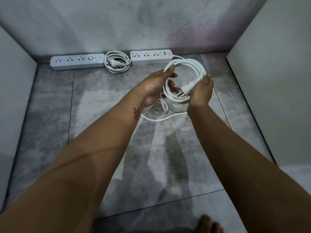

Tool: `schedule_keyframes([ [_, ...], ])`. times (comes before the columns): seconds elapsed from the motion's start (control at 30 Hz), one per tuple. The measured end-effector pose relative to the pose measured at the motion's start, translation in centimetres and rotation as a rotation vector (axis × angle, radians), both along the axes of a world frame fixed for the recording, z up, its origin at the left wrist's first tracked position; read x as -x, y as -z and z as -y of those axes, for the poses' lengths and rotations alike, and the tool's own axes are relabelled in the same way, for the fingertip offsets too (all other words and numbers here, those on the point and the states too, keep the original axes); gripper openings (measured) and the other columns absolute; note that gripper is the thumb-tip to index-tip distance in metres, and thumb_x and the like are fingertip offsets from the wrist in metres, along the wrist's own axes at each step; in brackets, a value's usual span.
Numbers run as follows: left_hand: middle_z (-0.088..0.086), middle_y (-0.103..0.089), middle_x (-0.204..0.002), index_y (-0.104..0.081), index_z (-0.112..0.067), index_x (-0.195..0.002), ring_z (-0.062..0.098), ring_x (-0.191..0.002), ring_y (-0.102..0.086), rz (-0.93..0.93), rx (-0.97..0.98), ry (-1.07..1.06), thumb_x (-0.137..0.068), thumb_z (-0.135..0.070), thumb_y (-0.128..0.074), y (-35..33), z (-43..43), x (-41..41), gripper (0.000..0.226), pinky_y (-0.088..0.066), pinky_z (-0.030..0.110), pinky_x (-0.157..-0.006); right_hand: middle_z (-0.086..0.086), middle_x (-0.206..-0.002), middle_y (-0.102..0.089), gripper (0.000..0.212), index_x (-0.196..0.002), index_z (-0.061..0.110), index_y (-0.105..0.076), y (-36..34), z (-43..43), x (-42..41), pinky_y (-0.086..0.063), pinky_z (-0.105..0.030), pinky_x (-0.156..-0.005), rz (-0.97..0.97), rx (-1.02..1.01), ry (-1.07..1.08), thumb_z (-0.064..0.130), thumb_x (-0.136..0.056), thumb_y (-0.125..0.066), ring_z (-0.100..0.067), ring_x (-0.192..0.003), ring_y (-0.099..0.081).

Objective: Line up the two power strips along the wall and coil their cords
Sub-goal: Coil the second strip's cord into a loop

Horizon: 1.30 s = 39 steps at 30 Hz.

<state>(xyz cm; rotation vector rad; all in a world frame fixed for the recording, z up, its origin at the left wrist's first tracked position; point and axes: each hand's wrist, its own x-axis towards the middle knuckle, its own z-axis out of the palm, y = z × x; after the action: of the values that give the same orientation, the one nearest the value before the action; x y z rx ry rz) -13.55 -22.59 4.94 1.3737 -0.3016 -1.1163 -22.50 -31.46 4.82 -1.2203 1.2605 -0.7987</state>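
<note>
Cord (188, 63): left grip (154, 86) holds coil, right grip (201, 91) holds plug (185, 90) end; wind floor slack in even loops

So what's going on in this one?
A person is coiling the cord of the right power strip: the left hand grips it, the right hand holds the plug, and some slack lies on the floor. Both strips sit along the wall; the left power strip has its coiled cord beside it.
</note>
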Motion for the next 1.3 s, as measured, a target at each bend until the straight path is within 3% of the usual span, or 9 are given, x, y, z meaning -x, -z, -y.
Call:
schedule_keyframes([
  [0.13, 0.003, -0.050, -0.062, -0.058, -0.011, -0.107, 0.025, -0.072, -0.063, 0.000, -0.004, 0.005, -0.099, -0.040, -0.050, 0.0, -0.9, -0.8, 0.031, -0.054, 0.047, -0.083, -0.014, -0.130, -0.057, 0.041, -0.125, 0.012, -0.057, 0.6, 1.1, 0.6, -0.039, -0.047, -0.106, -0.335, 0.181, -0.162, 0.035, -0.102, -0.034, -0.032, -0.122, -0.052],
  [0.23, 0.002, -0.050, -0.059, -0.059, -0.012, -0.106, 0.024, -0.070, -0.062, 0.057, -0.039, 0.132, -0.099, -0.036, -0.052, -0.5, -1.3, -1.1, 0.026, -0.056, 0.038, -0.071, -0.005, -0.117, -0.059, 0.036, -0.108, 0.018, -0.061, -0.2, 1.3, 0.8, -0.042, -0.043, -0.099, -0.427, 0.456, -0.280, 0.046, -0.097, -0.040, -0.023, -0.110, -0.055],
  [0.33, 0.003, -0.050, -0.062, -0.060, -0.012, -0.108, 0.025, -0.075, -0.062, 0.106, -0.067, 0.272, -0.098, -0.035, -0.055, -1.0, -1.3, -1.0, 0.025, -0.056, 0.044, -0.082, 0.001, -0.097, -0.062, 0.042, -0.089, 0.022, -0.060, -0.6, 1.4, 0.5, -0.042, -0.033, -0.081, -0.456, 0.545, -0.460, 0.058, -0.096, -0.038, -0.017, -0.090, -0.058],
  [0.43, 0.004, -0.052, -0.065, -0.061, -0.013, -0.109, 0.027, -0.080, -0.061, 0.136, -0.071, 0.303, -0.096, -0.036, -0.057, -1.0, -1.3, -0.9, 0.027, -0.050, 0.053, -0.092, 0.003, -0.075, -0.058, 0.048, -0.068, 0.022, -0.047, -0.6, 1.8, 0.6, -0.043, -0.034, -0.071, -0.442, 0.500, -0.498, 0.062, -0.093, -0.043, -0.016, -0.073, -0.056],
  [0.53, 0.005, -0.054, -0.066, -0.060, -0.012, -0.112, 0.023, -0.072, -0.061, 0.111, -0.056, 0.304, -0.096, -0.035, -0.058, -0.5, -1.6, -1.3, 0.029, -0.049, 0.054, -0.093, -0.002, -0.085, -0.068, 0.053, -0.082, 0.018, -0.057, -0.5, 1.9, 0.7, -0.054, -0.044, -0.084, -0.410, 0.411, -0.564, 0.070, -0.088, -0.044, -0.021, -0.082, -0.066],
  [0.83, 0.009, -0.062, -0.091, -0.062, -0.009, -0.110, 0.019, -0.080, -0.065, 0.073, -0.077, 0.178, -0.094, -0.051, -0.052, -0.4, -1.6, -2.0, 0.046, -0.059, 0.034, -0.069, -0.003, -0.064, -0.049, 0.062, -0.075, 0.006, -0.057, -0.3, 1.4, 0.2, -0.060, -0.041, -0.061, -0.258, 0.255, -0.342, 0.066, -0.090, -0.047, -0.018, -0.057, -0.056],
  [0.9, 0.011, -0.069, -0.097, -0.066, -0.007, -0.112, 0.019, -0.085, -0.066, 0.077, -0.141, 0.214, -0.093, -0.062, -0.042, 0.1, -2.4, -2.1, 0.063, -0.058, 0.034, -0.079, 0.000, -0.058, -0.047, 0.060, -0.064, 0.014, -0.050, -0.3, 1.7, -0.1, -0.058, -0.046, -0.068, -0.218, 0.174, -0.220, 0.070, -0.087, -0.045, -0.022, -0.059, -0.053],
  [1.0, 0.010, -0.071, -0.114, -0.067, -0.017, -0.117, 0.020, -0.105, -0.066, 0.075, -0.149, 0.255, -0.094, -0.067, -0.029, 1.8, -3.2, -1.6, 0.067, -0.048, 0.037, -0.103, 0.000, -0.057, -0.040, 0.057, -0.060, 0.016, -0.042, -0.4, 2.2, -0.2, -0.045, -0.031, -0.050, -0.055, -0.019, -0.066, 0.062, -0.091, -0.048, -0.017, -0.051, -0.043],
  [1.3, 0.017, -0.069, -0.103, -0.062, -0.004, -0.116, 0.030, -0.098, -0.067, 0.015, -0.016, -0.054, -0.102, -0.039, -0.045, 1.8, -0.7, 0.5, 0.041, -0.055, 0.037, -0.093, -0.008, -0.080, -0.060, 0.065, -0.106, 0.006, -0.057, 1.1, 0.3, -0.7, -0.054, -0.035, -0.070, 0.077, -0.317, -0.002, 0.066, -0.094, -0.037, -0.023, -0.072, -0.060],
])
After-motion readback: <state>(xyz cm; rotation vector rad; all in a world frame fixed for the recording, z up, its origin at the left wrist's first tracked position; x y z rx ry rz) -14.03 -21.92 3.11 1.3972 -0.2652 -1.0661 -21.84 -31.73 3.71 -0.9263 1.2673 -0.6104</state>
